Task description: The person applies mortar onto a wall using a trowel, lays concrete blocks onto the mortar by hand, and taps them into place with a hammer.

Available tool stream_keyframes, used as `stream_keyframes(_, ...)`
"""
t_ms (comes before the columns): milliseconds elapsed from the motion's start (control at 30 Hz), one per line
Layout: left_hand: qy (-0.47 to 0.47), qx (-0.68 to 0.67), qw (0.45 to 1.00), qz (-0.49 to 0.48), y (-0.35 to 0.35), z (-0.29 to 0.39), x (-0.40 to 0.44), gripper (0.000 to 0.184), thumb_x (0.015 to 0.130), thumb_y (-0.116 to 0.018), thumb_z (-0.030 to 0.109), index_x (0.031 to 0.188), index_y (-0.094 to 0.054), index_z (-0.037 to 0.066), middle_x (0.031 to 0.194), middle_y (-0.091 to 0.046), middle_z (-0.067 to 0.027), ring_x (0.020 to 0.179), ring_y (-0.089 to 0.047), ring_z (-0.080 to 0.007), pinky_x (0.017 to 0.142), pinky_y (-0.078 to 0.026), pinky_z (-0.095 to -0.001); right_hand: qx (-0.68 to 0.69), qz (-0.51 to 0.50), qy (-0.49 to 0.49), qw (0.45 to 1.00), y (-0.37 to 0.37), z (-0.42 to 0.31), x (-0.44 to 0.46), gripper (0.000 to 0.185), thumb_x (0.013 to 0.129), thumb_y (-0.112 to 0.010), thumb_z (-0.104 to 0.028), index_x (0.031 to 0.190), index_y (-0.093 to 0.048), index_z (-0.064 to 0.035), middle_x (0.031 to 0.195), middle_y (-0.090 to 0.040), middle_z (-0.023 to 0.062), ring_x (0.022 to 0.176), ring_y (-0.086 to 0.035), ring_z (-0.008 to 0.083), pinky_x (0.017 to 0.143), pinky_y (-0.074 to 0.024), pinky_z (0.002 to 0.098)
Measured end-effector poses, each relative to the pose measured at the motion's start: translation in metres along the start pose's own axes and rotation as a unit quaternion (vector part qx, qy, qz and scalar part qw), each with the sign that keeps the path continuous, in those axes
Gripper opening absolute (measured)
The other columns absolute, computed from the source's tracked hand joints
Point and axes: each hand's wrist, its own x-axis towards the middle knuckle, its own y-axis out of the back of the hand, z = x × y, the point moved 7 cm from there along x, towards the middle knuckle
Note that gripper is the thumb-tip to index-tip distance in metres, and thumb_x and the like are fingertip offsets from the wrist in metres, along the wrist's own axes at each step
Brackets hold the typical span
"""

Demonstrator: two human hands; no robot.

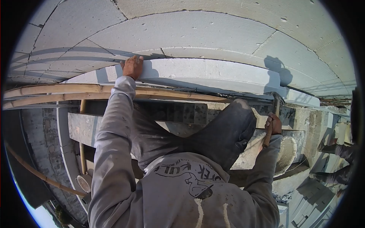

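My left hand (133,67) rests on the top edge of a long white block (205,70), its fingers apart and bent over the edge. The block lies along the foot of the light block wall (182,32). At the right, my right hand (273,124) is wrapped round the handle of a tool (268,137). The tool's dark metal head (274,95) is up beside the right end of the block. How far the head touches the block cannot be made out.
Bamboo poles (68,91) run across in front of the block at the left. A metal plank (81,127) lies below them. A round bucket (287,154) stands at the right, and a person's dark-clothed legs (338,152) show at the far right.
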Motion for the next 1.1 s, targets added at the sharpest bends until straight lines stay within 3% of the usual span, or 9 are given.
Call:
stream_keyframes(100, 0.008, 0.003, 1.000, -0.012, 0.000, 0.002, 0.001, 0.047, 0.095, -0.033, 0.041, 0.119, -0.053, 0.005, 0.129, -0.050, -0.0139, 0.127, -0.039, -0.0297, 0.110, -0.010, -0.0526, 0.018, 0.093, 0.113, 0.989, 0.021, -0.031, -0.014, 0.007, 0.086, -0.050, -0.019, 0.085, -0.050, -0.0113, 0.062, -0.049, -0.0008, 0.047, -0.047, 0.0137, 0.042, -0.0414, 0.0263)
stream_keyframes(233, 0.007, -0.006, 1.000, -0.028, -0.004, -0.002, 0.003, 0.056, 0.094, -0.032, 0.045, 0.131, -0.045, 0.004, 0.136, -0.044, -0.0169, 0.131, -0.034, -0.0308, 0.111, -0.006, -0.0501, 0.163, 0.039, 0.127, 0.978, 0.078, -0.035, 0.028, 0.007, 0.086, -0.048, -0.017, 0.083, -0.048, -0.0105, 0.065, -0.049, -0.0001, 0.049, -0.047, 0.0134, 0.044, -0.0413, 0.0269)
stream_keyframes(300, 0.006, -0.007, 1.000, -0.017, -0.006, -0.003, 0.003, 0.056, 0.094, -0.032, 0.045, 0.130, -0.046, 0.004, 0.136, -0.044, -0.0168, 0.131, -0.034, -0.0308, 0.111, -0.007, -0.0503, -0.030, 0.041, 0.220, 0.974, 0.077, -0.040, 0.032, 0.007, 0.085, -0.048, -0.016, 0.083, -0.048, -0.0098, 0.063, -0.048, -0.0002, 0.049, -0.047, 0.0136, 0.044, -0.0414, 0.0264)
stream_keyframes(333, 0.005, -0.007, 1.000, -0.006, -0.006, -0.004, 0.003, 0.056, 0.094, -0.032, 0.045, 0.130, -0.046, 0.004, 0.136, -0.044, -0.0168, 0.131, -0.034, -0.0309, 0.111, -0.007, -0.0504, -0.001, 0.108, 0.061, 0.992, 0.032, -0.034, 0.003, 0.007, 0.085, -0.050, -0.017, 0.083, -0.049, -0.0095, 0.059, -0.047, 0.0007, 0.046, -0.048, 0.0137, 0.042, -0.0412, 0.0252)
stream_keyframes(367, 0.007, -0.008, 1.000, -0.006, -0.004, -0.002, 0.003, 0.056, 0.094, -0.032, 0.045, 0.130, -0.046, 0.004, 0.136, -0.044, -0.0168, 0.131, -0.034, -0.0309, 0.111, -0.007, -0.0504, -0.002, 0.107, 0.061, 0.992, 0.019, -0.028, -0.002, 0.007, 0.085, -0.050, -0.017, 0.083, -0.049, -0.0095, 0.059, -0.047, 0.0007, 0.046, -0.048, 0.0137, 0.042, -0.0412, 0.0252)
stream_keyframes(433, 0.009, -0.001, 0.999, -0.035, 0.000, 0.001, 0.000, 0.057, 0.094, -0.032, 0.045, 0.131, -0.045, 0.003, 0.136, -0.044, -0.0170, 0.131, -0.034, -0.0309, 0.111, -0.007, -0.0499, -0.092, -0.059, 0.029, 0.994, -0.015, -0.014, -0.005, 0.009, 0.086, -0.051, -0.018, 0.085, -0.050, -0.0094, 0.056, -0.046, 0.0001, 0.042, -0.047, 0.0139, 0.038, -0.0398, 0.0251)
stream_keyframes(767, 0.007, -0.009, 0.999, -0.031, 0.000, 0.001, -0.002, 0.059, 0.094, -0.031, 0.046, 0.132, -0.043, 0.002, 0.137, -0.043, -0.0175, 0.131, -0.033, -0.0308, 0.112, -0.006, -0.0477, -0.039, 0.064, 0.044, 0.996, -0.006, 0.006, -0.023, 0.011, 0.083, -0.056, -0.019, 0.085, -0.052, -0.0090, 0.056, -0.050, 0.0000, 0.039, -0.047, 0.0144, 0.035, -0.0390, 0.0277)
stream_keyframes(967, 0.005, 0.001, 0.999, -0.046, 0.000, 0.003, 0.000, 0.057, 0.094, -0.032, 0.045, 0.132, -0.044, 0.004, 0.135, -0.044, -0.0184, 0.131, -0.034, -0.0313, 0.111, -0.008, -0.0501, -0.102, 0.307, 0.252, 0.912, -0.013, -0.022, -0.112, 0.018, 0.081, -0.055, -0.018, 0.086, -0.052, -0.0006, 0.058, -0.047, 0.0035, 0.041, -0.046, 0.0144, 0.038, -0.0395, 0.0285)
stream_keyframes(1100, 0.008, 0.007, 0.999, -0.052, 0.001, 0.004, 0.002, 0.056, 0.095, -0.033, 0.044, 0.132, -0.044, 0.005, 0.135, -0.045, -0.0176, 0.130, -0.036, -0.0318, 0.110, -0.009, -0.0516, -0.116, 0.276, 0.366, 0.881, -0.055, -0.037, -0.165, 0.020, 0.084, -0.053, -0.014, 0.095, -0.047, 0.0012, 0.065, -0.049, 0.0048, 0.045, -0.047, 0.0116, 0.041, -0.0395, 0.0257)
